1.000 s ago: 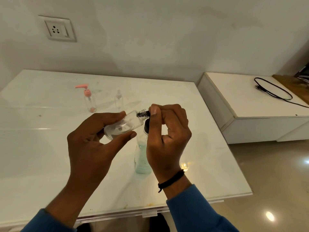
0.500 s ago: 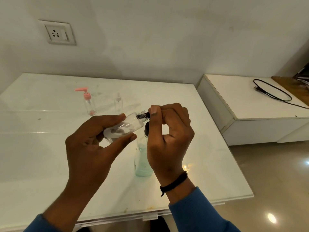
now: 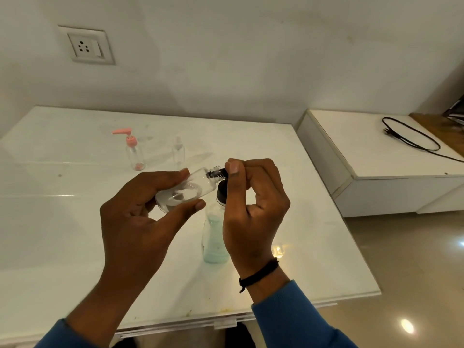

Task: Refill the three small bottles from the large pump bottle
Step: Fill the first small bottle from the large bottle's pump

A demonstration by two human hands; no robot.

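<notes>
Small clear bottle [image 3: 184, 193]: tilted, gripped by left hand [image 3: 140, 222], neck toward 2 o'clock; right hand [image 3: 253, 209] fingers pinch black cap [image 3: 218, 172] at its mouth. Large bottle [image 3: 214, 237] with green liquid stands on table [image 3: 62, 222] directly beneath; pink-pump bottle [image 3: 134, 153] and another clear bottle [image 3: 178, 153] at 11 o'clock

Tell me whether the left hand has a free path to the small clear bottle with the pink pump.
Probably not yet: the left hand grips another clear bottle; otherwise, bare table lies before the pink-pump bottle.

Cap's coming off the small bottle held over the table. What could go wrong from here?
1. The left hand holds the small clear bottle tilted nearly flat; any residue could run out of the neck once the black cap pinched by the right hand comes free.
2. The large bottle stands directly under the right hand and could get knocked.
</notes>
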